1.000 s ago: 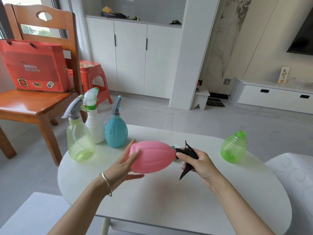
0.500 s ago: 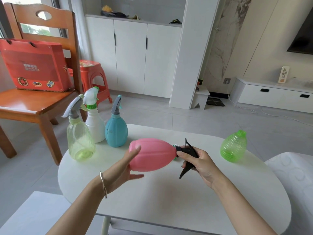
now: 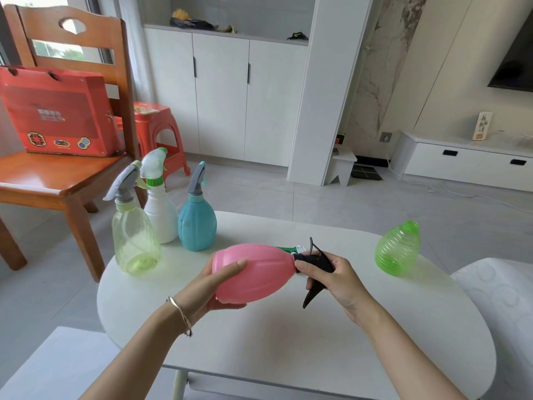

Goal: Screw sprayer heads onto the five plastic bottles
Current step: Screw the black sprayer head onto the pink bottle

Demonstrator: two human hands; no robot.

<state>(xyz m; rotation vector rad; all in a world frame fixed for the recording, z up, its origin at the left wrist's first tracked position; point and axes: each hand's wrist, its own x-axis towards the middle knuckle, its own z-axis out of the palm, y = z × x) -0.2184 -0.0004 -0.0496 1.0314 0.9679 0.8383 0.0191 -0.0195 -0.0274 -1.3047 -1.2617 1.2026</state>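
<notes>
Here's the pink bottle (image 3: 253, 269), lying on its side in the air just above the white desk (image 3: 288, 342), neck pointing to the person's right. The left hand (image 3: 213, 287) cups the fat base end of the pink bottle, its grip curled round it with the thumb on top and the fingers underneath. At the pink bottle's neck sits the black sprayer head (image 3: 318, 256), and the right hand (image 3: 331, 275) has it: the grip is closed round the head, thumb and fingertips right at the collar, the long trigger poking down below the hand. How far the head is threaded on I cannot tell, as the fingers cover the joint. Just behind the pink bottle's neck, a green-and-white sprayer piece (image 3: 288, 249) peeks out on the desk, mostly hidden. Well to the right of the pink bottle stands the green ribbed bottle (image 3: 398, 249), its neck open with no head on it. To the left of the pink bottle and further back, three bottles stand upright close together with heads fitted: the blue bottle (image 3: 197, 226) nearest, the white bottle (image 3: 160, 217) beside it, and the clear yellow-green bottle (image 3: 134, 241) furthest left. Beyond those, far left of the pink bottle, a wooden chair (image 3: 57, 180) carries a red box (image 3: 57, 111).
</notes>
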